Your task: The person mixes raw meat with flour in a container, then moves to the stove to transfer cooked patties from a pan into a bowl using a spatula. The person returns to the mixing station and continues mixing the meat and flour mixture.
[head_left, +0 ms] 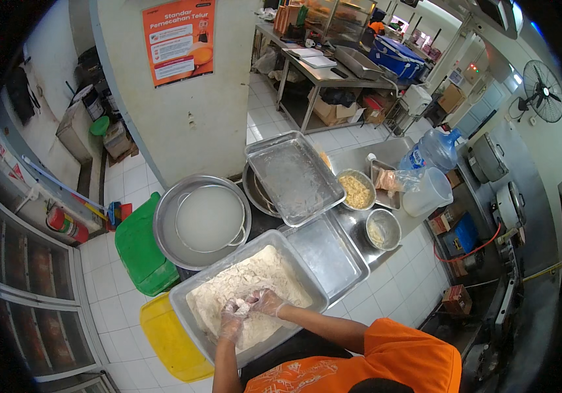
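Note:
A large grey plastic tub (190, 314) full of flour (256, 267) stands in front of me. Both hands, in clear plastic gloves, are close together over the flour. My left hand (232, 320) is closed around a small flour-coated piece (242, 308), whose kind I cannot tell. My right hand (267, 301) is beside it, fingers bent toward the piece; whether it grips anything is unclear. Behind the tub is a wide metal basin (163, 216) of cloudy liquid with a round wire-rimmed strainer in it. An empty metal tray (295, 179) and another tray (327, 253) lie beyond the tub.
To the right are a bowl of yellowish pieces (357, 191), a smaller metal bowl (384, 228), a plastic jug (427, 191) and a blue water bottle (428, 150). Green (138, 245) and yellow (172, 339) bin lids flank the tub's left side. A wall stands behind the basin.

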